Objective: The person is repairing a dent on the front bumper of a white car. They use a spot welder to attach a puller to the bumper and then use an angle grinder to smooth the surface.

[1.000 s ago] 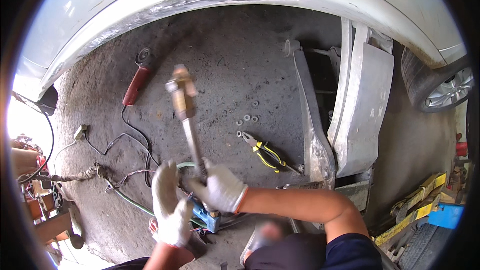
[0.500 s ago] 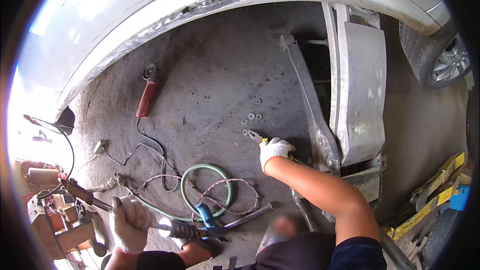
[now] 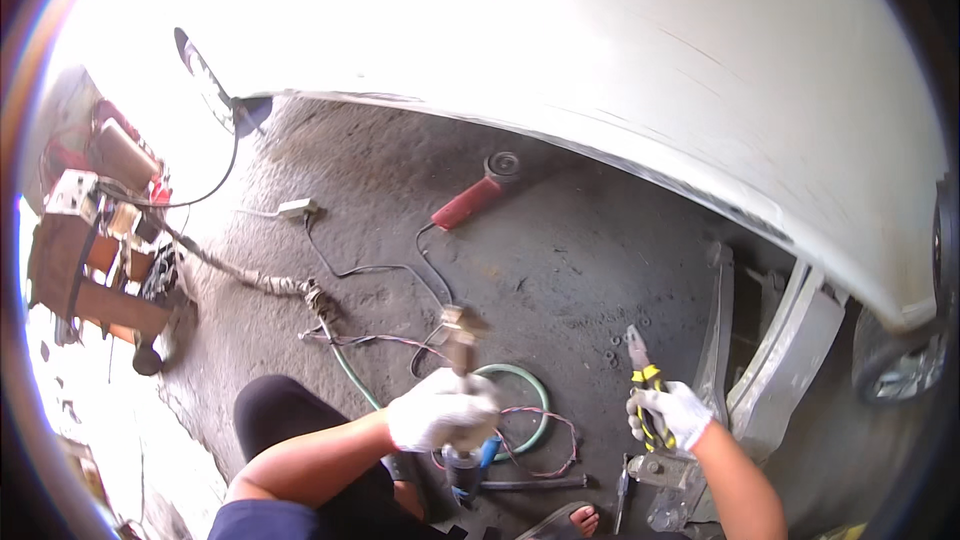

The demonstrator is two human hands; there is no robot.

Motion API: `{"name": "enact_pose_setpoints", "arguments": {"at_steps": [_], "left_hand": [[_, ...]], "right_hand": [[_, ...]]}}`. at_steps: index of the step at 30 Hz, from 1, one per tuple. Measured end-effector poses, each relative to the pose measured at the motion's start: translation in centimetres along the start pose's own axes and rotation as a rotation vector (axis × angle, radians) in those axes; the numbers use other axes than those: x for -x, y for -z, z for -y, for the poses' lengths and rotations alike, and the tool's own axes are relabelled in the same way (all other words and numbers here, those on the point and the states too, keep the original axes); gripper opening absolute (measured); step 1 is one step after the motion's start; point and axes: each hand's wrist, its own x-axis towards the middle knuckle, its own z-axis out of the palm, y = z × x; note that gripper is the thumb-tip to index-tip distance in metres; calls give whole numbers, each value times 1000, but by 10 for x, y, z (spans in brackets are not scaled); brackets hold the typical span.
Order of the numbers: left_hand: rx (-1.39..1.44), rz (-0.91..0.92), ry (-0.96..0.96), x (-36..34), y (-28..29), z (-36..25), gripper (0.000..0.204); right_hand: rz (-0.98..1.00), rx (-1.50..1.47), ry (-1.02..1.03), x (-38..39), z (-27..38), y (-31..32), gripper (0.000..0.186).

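My left hand (image 3: 440, 412), in a white work glove, is closed round the shaft of what looks like a slide-hammer dent puller (image 3: 462, 348). Its brownish end points away from me and is smeared by motion; the blue grip (image 3: 489, 451) shows below my fist. Gloved as well, my right hand (image 3: 682, 413) grips combination pliers (image 3: 638, 348) with yellow and black handles. The jaws point away, just beside several small metal washers (image 3: 614, 354) on the floor. Whether the jaws hold anything is too small to tell.
A white car body (image 3: 640, 60) spans the far side. Beneath it lies a red angle grinder (image 3: 468, 203) with its cord. A green hose (image 3: 540, 400) and twisted cable coil near my hands. A grey metal jack (image 3: 785, 365) stands right; a wooden-framed machine (image 3: 95, 270), left.
The view has swung left. The dent puller has turned to point away from me, in my left hand. My right hand has drawn the pliers back from the washer their tips were at.
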Motion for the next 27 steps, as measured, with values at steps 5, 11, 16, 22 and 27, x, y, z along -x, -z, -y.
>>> {"name": "enact_pose_setpoints", "arguments": {"at_steps": [5, 11, 16, 22, 27], "left_hand": [[27, 117, 100, -3, -3, 1, 23], [-146, 292, 76, -8, -20, -25, 25], [-188, 344, -122, -7, -4, 5, 27], [-241, 401, -176, 1, -4, 13, 25], [-267, 424, -253, 2, -8, 16, 29]], "right_hand": [[-40, 748, 615, 99, 102, -131, 20], [-89, 1344, 1169, 108, 151, -189, 21], [-96, 1618, 1193, 115, 144, -203, 23], [-235, 1706, 1270, 122, 138, -202, 13], [-188, 1673, 1252, 123, 138, -200, 10]]}}
